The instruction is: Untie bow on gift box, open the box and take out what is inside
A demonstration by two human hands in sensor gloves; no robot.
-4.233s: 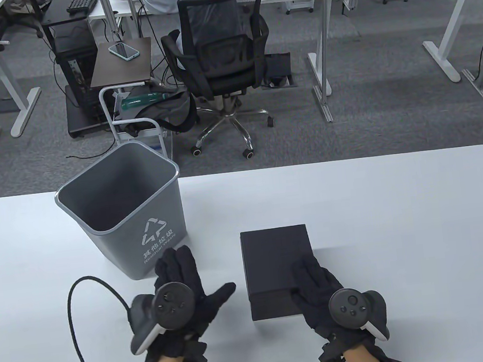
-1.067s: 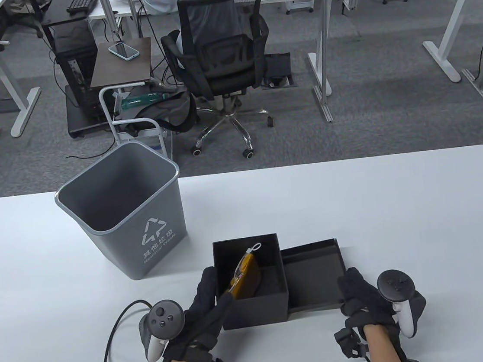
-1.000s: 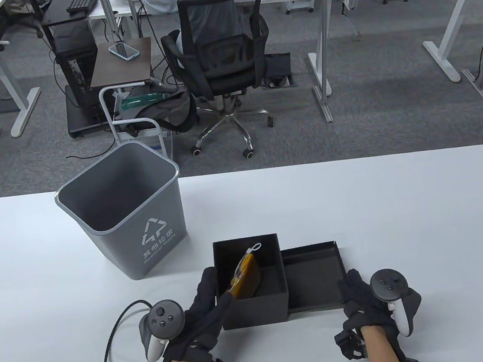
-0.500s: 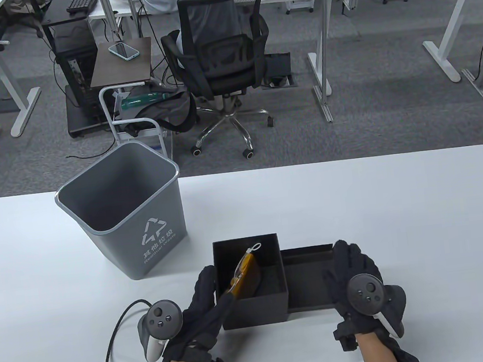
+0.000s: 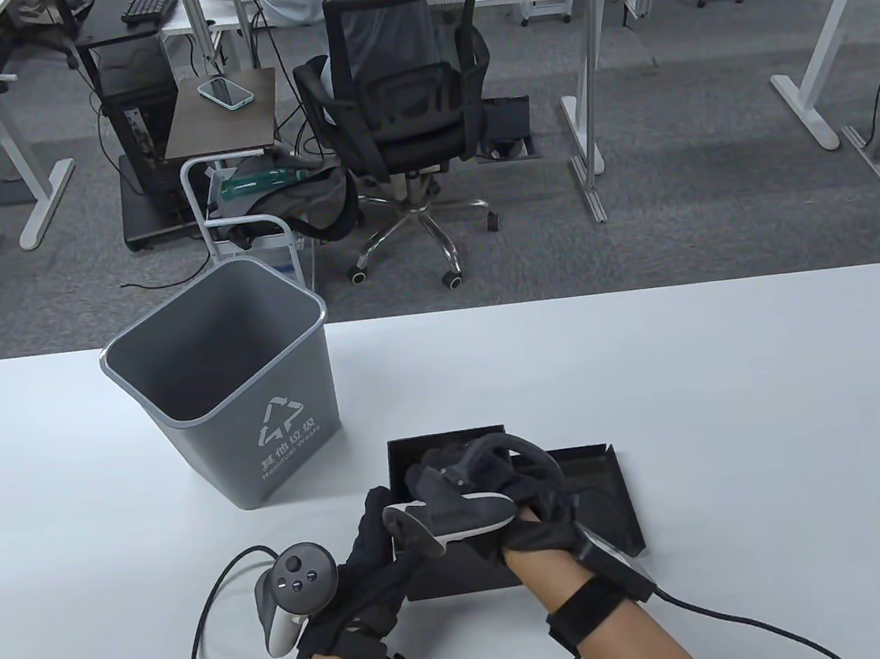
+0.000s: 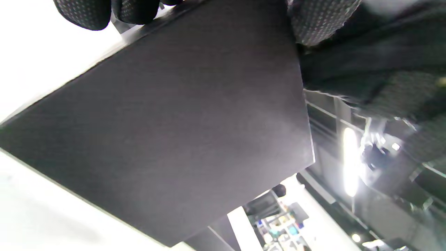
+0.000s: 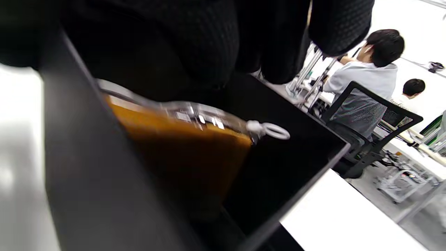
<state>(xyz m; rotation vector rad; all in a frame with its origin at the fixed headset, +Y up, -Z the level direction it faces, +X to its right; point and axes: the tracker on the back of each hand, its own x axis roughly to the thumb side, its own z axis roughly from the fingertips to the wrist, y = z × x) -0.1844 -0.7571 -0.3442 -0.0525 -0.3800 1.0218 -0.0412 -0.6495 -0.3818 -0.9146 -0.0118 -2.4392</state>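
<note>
The black gift box [image 5: 460, 573] stands open near the table's front edge. My left hand [image 5: 385, 542] grips its near left corner, fingers along the left wall and thumb on the front wall; the left wrist view shows the fingertips [image 6: 83, 14] over the box wall [image 6: 174, 132]. My right hand [image 5: 425, 478] reaches down into the box from the right and hides the inside in the table view. In the right wrist view its fingers [image 7: 209, 42] hang spread just above an orange pouch [image 7: 181, 160] with a clear zip edge and white ring pull, leaning on the box wall [image 7: 87, 174].
The black lid [image 5: 601, 493] lies upturned against the box's right side. A grey waste bin [image 5: 232, 385] stands on the table at the back left. My left glove's cable [image 5: 197, 635] loops near the front edge. A person sits in an office chair beyond the table.
My right hand left the lid and swung left, down into the box, covering the pouch. The lid has turned slightly. My left hand has stayed on the box corner.
</note>
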